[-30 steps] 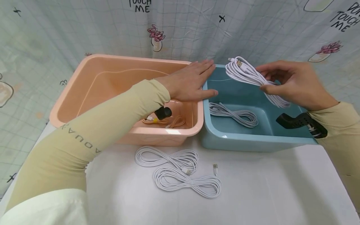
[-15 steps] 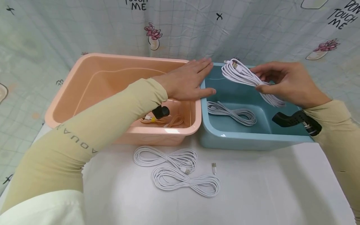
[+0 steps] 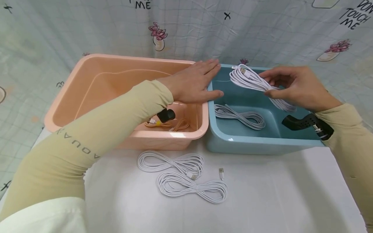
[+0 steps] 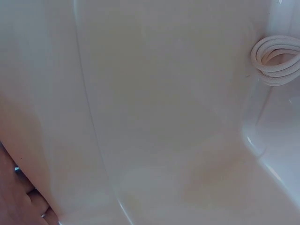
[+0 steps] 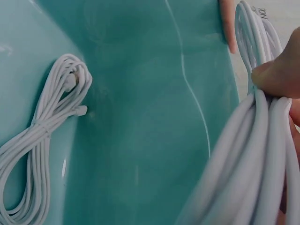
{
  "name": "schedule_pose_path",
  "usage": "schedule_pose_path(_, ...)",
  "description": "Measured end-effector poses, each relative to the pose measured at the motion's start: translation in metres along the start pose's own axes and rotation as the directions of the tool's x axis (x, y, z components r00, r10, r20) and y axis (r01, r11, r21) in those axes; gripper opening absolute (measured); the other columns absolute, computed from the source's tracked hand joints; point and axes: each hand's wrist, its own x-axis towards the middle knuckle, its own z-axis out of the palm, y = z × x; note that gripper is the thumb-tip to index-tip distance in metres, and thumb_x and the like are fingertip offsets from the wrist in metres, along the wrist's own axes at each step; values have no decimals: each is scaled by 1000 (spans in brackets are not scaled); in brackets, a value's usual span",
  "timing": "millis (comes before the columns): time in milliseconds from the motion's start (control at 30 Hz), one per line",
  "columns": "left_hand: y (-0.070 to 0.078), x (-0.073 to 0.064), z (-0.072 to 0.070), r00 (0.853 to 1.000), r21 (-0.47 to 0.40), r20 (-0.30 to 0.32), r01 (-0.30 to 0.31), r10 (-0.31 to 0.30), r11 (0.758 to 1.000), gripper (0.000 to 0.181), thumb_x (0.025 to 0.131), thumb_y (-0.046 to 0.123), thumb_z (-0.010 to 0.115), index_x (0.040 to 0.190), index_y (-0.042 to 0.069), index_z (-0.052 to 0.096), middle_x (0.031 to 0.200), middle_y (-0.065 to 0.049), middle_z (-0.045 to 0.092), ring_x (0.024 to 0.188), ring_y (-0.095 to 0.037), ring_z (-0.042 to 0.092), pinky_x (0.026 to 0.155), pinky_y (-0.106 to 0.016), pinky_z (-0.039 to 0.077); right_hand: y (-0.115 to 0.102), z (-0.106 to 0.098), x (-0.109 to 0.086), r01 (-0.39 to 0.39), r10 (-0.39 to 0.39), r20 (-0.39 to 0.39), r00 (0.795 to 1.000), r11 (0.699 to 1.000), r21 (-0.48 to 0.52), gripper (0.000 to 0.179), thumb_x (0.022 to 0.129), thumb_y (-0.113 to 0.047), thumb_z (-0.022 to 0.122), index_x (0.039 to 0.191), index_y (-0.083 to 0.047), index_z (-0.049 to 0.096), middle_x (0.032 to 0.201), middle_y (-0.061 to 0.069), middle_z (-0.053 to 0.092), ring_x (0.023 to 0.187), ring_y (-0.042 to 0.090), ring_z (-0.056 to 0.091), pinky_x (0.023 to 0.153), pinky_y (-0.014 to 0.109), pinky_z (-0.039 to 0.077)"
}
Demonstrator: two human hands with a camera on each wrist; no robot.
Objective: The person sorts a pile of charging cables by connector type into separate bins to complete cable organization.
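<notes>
My right hand (image 3: 300, 87) pinches a coiled white USB cable (image 3: 250, 78) between thumb and fingers, above the blue bin (image 3: 247, 141). Inside that bin lies another coiled white cable (image 3: 240, 116), also seen at the left of the right wrist view. Fingers straight, my left hand (image 3: 196, 82) rests across the rims where the peach bin (image 3: 163, 135) and the blue bin meet. The left wrist view shows mostly the peach bin's inner wall (image 4: 164, 103), with a cable loop (image 4: 276, 61) at the right and part of a hand at the lower left.
Two coiled white cables, one farther back (image 3: 172, 162) and one nearer (image 3: 193, 189), lie on the white table (image 3: 262, 200) before the bins. Orange cables (image 3: 180, 125) lie in the peach bin, partly hidden by a black wrist mount (image 3: 166, 115). A printed curtain (image 3: 192, 29) hangs behind.
The held cable has dipped slightly in the last half second, still in my right hand. My left hand keeps its place on the rims. The whole head view has shifted a little.
</notes>
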Motion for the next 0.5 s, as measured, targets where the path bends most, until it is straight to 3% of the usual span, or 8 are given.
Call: schedule_pose_path(500, -1, 1, 0, 1000, 6, -6, 0, 0, 1000, 90, 95, 67, 28, 158, 10, -1, 167, -4, -6, 156, -21, -4, 129, -40, 0, 3, 1, 0, -16, 16, -5, 1000, 999, 30, 48, 83, -8, 75, 129, -15, 64, 101, -5, 61, 87, 9, 56, 72, 2, 46)
